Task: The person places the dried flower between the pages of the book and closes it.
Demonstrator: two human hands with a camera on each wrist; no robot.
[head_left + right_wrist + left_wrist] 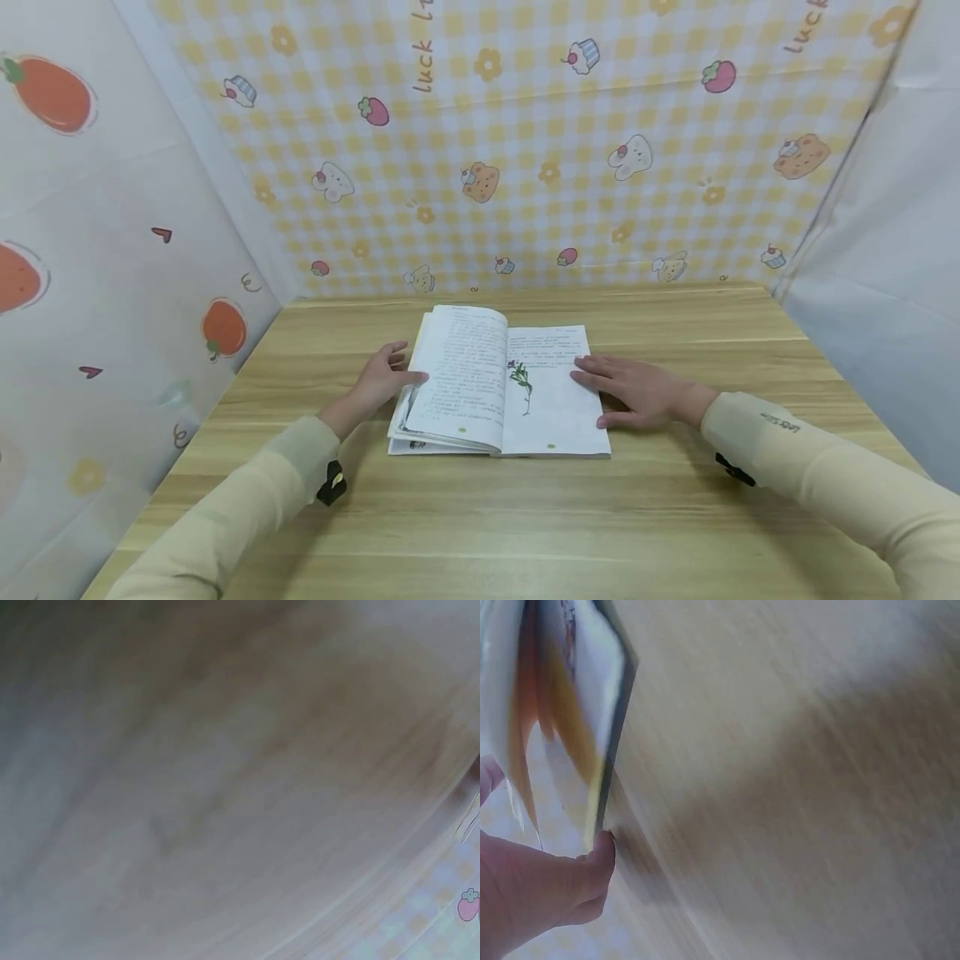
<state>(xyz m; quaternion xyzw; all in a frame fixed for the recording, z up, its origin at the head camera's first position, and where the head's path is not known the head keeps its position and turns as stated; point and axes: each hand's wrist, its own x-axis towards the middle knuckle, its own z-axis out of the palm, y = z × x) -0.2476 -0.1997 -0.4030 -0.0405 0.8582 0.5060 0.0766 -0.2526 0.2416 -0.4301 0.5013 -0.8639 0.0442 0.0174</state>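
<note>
An open book (555, 400) lies on the wooden table, with printed text and a purple-flowered plant drawing on its right page. Its left-hand leaves stand raised and slightly fanned above the cover. My left hand (378, 383) holds the book's left side, thumb on the upper page and fingers by the outer edge. Seen from the left wrist, the fingers (592, 874) touch the cover's edge, and a gap shows between the leaves (502, 690) and the cover. My right hand (637, 390) rests with extended fingers on the right page's outer margin. The right wrist view is blurred and does not show that hand clearly.
The wooden table (480, 525) extends around the book. Behind it hangs a yellow checked cloth (525, 167) with cartoon prints. A white printed sheet (127, 208) stands on the left, and a plain white one (892, 250) on the right.
</note>
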